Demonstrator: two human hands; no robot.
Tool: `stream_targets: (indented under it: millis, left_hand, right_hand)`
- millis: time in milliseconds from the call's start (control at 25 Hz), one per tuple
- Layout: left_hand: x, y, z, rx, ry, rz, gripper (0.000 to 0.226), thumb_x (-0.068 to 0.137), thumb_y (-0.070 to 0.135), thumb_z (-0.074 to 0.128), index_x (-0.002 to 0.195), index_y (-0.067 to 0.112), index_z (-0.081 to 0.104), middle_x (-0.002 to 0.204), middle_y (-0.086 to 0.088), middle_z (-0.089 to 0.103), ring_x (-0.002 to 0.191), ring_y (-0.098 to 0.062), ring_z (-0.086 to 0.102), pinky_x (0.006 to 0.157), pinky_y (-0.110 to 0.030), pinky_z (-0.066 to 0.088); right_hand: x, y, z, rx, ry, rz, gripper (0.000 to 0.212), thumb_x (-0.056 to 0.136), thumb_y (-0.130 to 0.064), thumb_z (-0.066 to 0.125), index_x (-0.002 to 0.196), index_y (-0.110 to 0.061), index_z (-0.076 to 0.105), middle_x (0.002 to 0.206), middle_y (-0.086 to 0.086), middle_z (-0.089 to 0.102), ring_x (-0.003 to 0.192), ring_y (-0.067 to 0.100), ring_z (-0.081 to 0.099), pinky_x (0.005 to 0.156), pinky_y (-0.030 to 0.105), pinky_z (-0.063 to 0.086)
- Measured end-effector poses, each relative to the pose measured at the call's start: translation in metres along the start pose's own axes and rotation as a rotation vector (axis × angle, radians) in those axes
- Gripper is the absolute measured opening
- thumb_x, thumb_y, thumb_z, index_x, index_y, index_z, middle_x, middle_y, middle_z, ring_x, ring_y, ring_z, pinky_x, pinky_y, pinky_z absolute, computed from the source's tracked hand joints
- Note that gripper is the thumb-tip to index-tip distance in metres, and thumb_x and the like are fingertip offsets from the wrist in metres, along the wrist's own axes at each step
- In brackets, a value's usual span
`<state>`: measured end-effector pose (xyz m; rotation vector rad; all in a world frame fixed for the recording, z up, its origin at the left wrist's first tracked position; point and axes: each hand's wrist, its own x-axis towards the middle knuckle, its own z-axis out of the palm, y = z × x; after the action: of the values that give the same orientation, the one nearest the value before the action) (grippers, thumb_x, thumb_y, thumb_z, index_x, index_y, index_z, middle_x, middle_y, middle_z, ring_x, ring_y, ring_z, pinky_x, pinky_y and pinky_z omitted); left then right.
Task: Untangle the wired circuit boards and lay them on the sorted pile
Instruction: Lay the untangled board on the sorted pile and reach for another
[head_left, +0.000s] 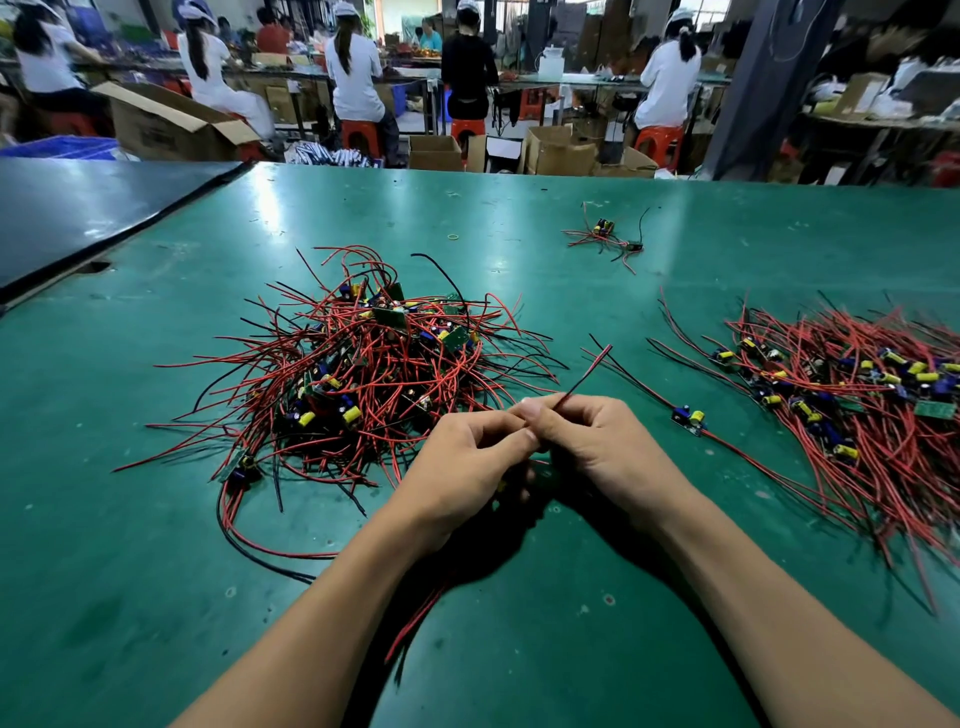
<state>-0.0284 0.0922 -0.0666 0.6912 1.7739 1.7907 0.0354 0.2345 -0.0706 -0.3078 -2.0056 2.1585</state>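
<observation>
We are holding a pair of red and black wires (584, 376) just in front of the tangled heap (358, 374), by its right side. Our left hand (467, 457) and our right hand (597, 447) are close together with curled fingers, and both pinch these wires. The wire ends poke up and away from our fingertips. We cannot see the little board on these wires; our hands may be hiding it. The tangled heap is a big messy ball of red and black wires and small green boards with yellow and blue parts. Far to the right of the heap lies the sorted pile (857, 395), where the wires all run much the same way. Between the heap and that pile lies one wired board (688, 418), near the pile's edge. Behind the heap and off to the right is a small bunch of boards (605, 236), well apart from it. A rubber band (453, 237) lies behind the heap too. Everything sits on a green table (156, 519). We think the job is about half done: many boards are sorted, but the heap is big, and this one is not yet on the pile.
</observation>
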Motion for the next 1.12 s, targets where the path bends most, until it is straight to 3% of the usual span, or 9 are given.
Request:
stream_targets:
  millis: [80, 240, 360, 480, 640, 880, 1000, 1120]
  left_hand:
    - [0.000, 0.001, -0.001, -0.011, -0.035, -0.026, 0.017, 0.094, 0.009, 0.061, 0.080, 0.005, 0.069, 0.061, -0.007, 0.061, 0.053, -0.020, 0.055, 0.054, -0.026, 0.048]
    - [0.001, 0.002, -0.002, 0.032, -0.078, -0.010, 0.017, 0.094, 0.009, 0.061, 0.081, 0.002, 0.067, 0.058, -0.005, 0.060, 0.052, -0.016, 0.053, 0.050, -0.021, 0.047]
    - [0.001, 0.003, -0.001, 0.061, -0.107, 0.001, 0.017, 0.094, 0.009, 0.061, 0.078, 0.004, 0.067, 0.058, -0.005, 0.060, 0.054, -0.017, 0.053, 0.050, -0.021, 0.047]
    - [0.001, 0.003, -0.002, 0.069, -0.128, 0.001, 0.019, 0.093, 0.011, 0.062, 0.076, 0.007, 0.068, 0.061, -0.007, 0.060, 0.059, -0.022, 0.054, 0.051, -0.022, 0.047]
    - [0.001, 0.004, -0.003, 0.074, -0.152, -0.010, 0.018, 0.093, 0.013, 0.064, 0.076, 0.008, 0.069, 0.059, -0.005, 0.061, 0.060, -0.022, 0.055, 0.052, -0.023, 0.048]
    - [0.000, 0.004, -0.004, 0.087, -0.167, -0.013, 0.016, 0.093, 0.012, 0.064, 0.080, 0.007, 0.072, 0.059, -0.007, 0.061, 0.059, -0.024, 0.056, 0.054, -0.025, 0.048]
    - [0.000, 0.004, -0.004, 0.080, -0.164, -0.016, 0.015, 0.093, 0.011, 0.063, 0.081, 0.006, 0.071, 0.058, -0.006, 0.061, 0.058, -0.025, 0.056, 0.054, -0.026, 0.047]
    - [-0.001, 0.005, -0.002, 0.047, -0.119, -0.015, 0.014, 0.093, 0.011, 0.064, 0.083, 0.004, 0.071, 0.057, -0.006, 0.062, 0.051, -0.020, 0.056, 0.050, -0.023, 0.048]
  right_hand:
    - [0.001, -0.004, -0.006, -0.112, 0.009, -0.021, 0.037, 0.084, -0.044, 0.074, 0.091, -0.008, 0.077, 0.086, 0.012, 0.074, 0.078, 0.020, 0.064, 0.077, 0.038, 0.051]
    - [0.006, -0.006, -0.015, -0.427, 0.187, -0.123, 0.027, 0.090, -0.042, 0.069, 0.081, -0.019, 0.080, 0.079, -0.009, 0.077, 0.077, -0.001, 0.065, 0.072, 0.011, 0.046]
    - [0.013, -0.003, -0.022, -0.477, 0.345, -0.177, 0.024, 0.091, -0.040, 0.070, 0.078, -0.022, 0.080, 0.061, -0.017, 0.068, 0.058, -0.007, 0.053, 0.060, 0.011, 0.040]
    - [0.018, 0.000, -0.028, -0.425, 0.483, -0.222, 0.027, 0.089, -0.042, 0.072, 0.074, -0.020, 0.078, 0.048, -0.014, 0.055, 0.044, -0.001, 0.042, 0.048, 0.014, 0.033]
    - [0.021, -0.001, -0.025, -0.170, 0.571, -0.138, 0.039, 0.092, -0.045, 0.067, 0.071, -0.012, 0.073, 0.048, -0.009, 0.047, 0.039, 0.006, 0.035, 0.043, 0.019, 0.028]
    - [0.019, -0.022, -0.025, 0.579, 0.326, 0.301, 0.044, 0.099, -0.029, 0.056, 0.059, -0.014, 0.047, 0.044, -0.006, 0.032, 0.025, 0.003, 0.020, 0.027, 0.016, 0.014]
    - [0.013, -0.029, -0.028, 0.748, 0.193, 0.399, 0.034, 0.088, -0.025, 0.061, 0.059, -0.014, 0.047, 0.046, -0.007, 0.031, 0.024, 0.004, 0.022, 0.028, 0.016, 0.011]
    - [0.012, -0.029, -0.027, 0.736, 0.191, 0.355, 0.033, 0.091, -0.039, 0.060, 0.073, -0.012, 0.057, 0.051, -0.007, 0.034, 0.026, 0.004, 0.023, 0.027, 0.014, 0.012]
